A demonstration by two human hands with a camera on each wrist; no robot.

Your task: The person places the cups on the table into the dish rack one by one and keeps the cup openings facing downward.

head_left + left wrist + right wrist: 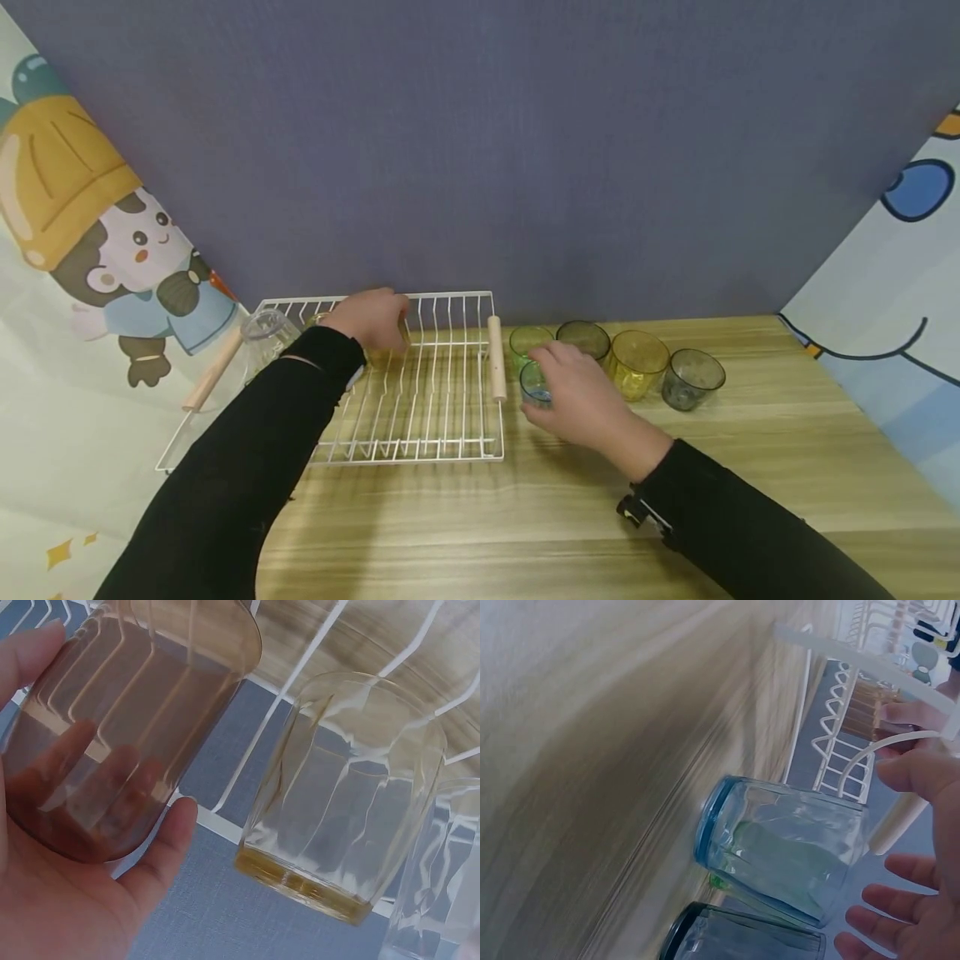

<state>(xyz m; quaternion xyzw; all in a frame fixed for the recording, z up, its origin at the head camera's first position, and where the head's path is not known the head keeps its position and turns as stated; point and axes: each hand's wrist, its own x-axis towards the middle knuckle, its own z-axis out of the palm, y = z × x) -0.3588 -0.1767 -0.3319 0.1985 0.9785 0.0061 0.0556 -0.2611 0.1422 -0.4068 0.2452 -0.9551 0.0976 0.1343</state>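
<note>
At the rack's (450,294) left end stands a clear glass (266,333), with a yellow glass (337,802) just right of it. Next, at the rack's wires, the left hand (371,321) has its fingers curled round a brown glass (142,690); the step in hand looks like settling it there, which would call for steadying it, then letting go. Right of the rack, on the counter (450,525), the right hand (581,396) is beside a blue glass (780,840), fingers apart, not gripping; closing them seems the next need. Four other glasses (637,367) stand right of the rack too.
</note>
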